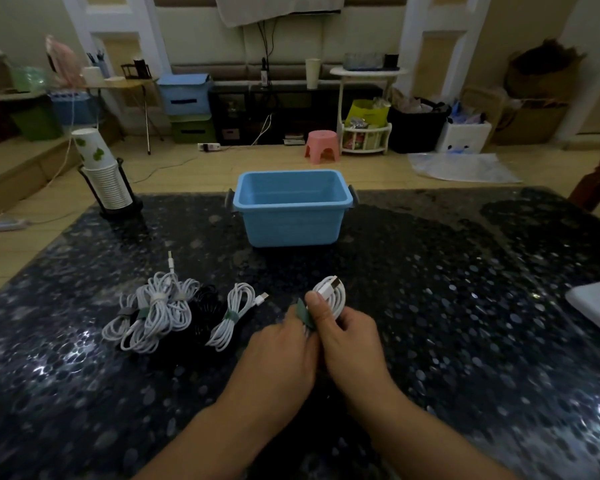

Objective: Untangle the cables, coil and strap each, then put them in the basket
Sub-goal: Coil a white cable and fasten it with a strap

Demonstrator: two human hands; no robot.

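Pinching a coiled white cable, both hands grip its green strap.

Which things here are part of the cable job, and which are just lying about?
Job: coil in both hands, green strap, strapped coil, cable pile, blue basket.
Lying about: cup stack, white object at the table's right edge.

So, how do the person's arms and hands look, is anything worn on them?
Both forearms are bare as far as the picture shows: no sleeves visible. The left hand and the right hand wear no gloves. I see no watch, ring or bracelet, though the light is dim.
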